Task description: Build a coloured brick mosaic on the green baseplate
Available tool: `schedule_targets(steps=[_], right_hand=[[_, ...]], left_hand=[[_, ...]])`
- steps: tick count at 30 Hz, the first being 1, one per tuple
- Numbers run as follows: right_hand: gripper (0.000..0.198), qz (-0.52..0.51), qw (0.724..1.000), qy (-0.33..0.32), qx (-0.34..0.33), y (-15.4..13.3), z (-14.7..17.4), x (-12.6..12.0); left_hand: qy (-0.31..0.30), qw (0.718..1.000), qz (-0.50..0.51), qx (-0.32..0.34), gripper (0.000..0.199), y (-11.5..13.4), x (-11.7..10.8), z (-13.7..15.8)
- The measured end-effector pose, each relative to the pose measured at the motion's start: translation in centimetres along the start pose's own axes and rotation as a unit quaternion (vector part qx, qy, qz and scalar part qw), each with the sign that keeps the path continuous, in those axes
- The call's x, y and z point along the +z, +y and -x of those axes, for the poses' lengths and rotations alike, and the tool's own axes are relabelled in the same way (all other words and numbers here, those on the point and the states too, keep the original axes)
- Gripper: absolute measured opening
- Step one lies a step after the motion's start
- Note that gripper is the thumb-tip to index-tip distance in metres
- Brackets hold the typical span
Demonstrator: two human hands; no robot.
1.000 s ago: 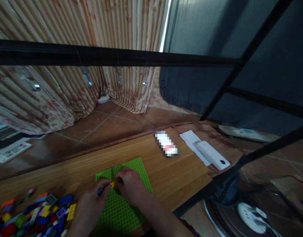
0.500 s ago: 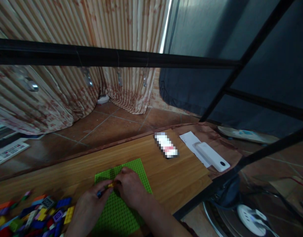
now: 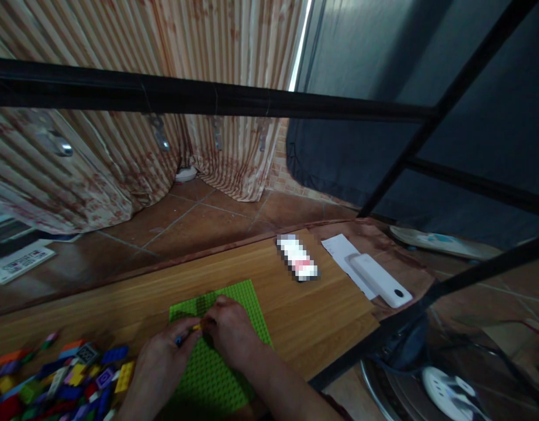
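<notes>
Over the green studded baseplate (image 3: 230,380) my two hands meet, fingertips close together. My left hand (image 3: 166,351) is closed, with a small blue toy brick (image 3: 178,340) showing between its fingers. A small yellow brick (image 3: 196,328) sits between the fingertips of both hands, and my right hand (image 3: 230,327) pinches its far side. Whether the blue and yellow bricks are joined cannot be made out, as fingers cover much of them. A heap of mixed toy bricks (image 3: 68,380) lies left of my left hand.
A phone with a blurred screen (image 3: 297,258) lies on the wooden table (image 3: 331,310) beyond the baseplate. Farther right are a white sheet (image 3: 339,248) and a white power bank-like device (image 3: 381,280). A dark metal bar (image 3: 208,96) crosses in front of the curtains.
The view has shifted slightly. Both hands stay at nearly the same place over the baseplate, still gripping the small bricks.
</notes>
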State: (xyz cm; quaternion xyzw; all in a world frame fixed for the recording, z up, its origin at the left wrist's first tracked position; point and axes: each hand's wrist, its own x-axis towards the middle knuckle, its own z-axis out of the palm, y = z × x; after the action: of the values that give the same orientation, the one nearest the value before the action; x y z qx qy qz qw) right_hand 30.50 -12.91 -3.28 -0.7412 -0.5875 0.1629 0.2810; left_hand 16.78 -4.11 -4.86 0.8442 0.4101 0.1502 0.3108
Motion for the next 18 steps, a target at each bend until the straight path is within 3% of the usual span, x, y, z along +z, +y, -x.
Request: schedule_targets(steps=[11, 18], right_hand=[[0.013, -0.015, 0.998, -0.011, 0.065, 0.36, 0.09, 0.1], [0.01, -0.021, 0.997, 0.0, 0.071, 0.26, 0.25, -0.11]], left_hand=[[-0.046, 0.999, 0.003, -0.004, 0.028, 0.2, -0.01, -0.23], [-0.031, 0.999, 0.018, -0.011, 0.032, 0.21, -0.06, 0.21]])
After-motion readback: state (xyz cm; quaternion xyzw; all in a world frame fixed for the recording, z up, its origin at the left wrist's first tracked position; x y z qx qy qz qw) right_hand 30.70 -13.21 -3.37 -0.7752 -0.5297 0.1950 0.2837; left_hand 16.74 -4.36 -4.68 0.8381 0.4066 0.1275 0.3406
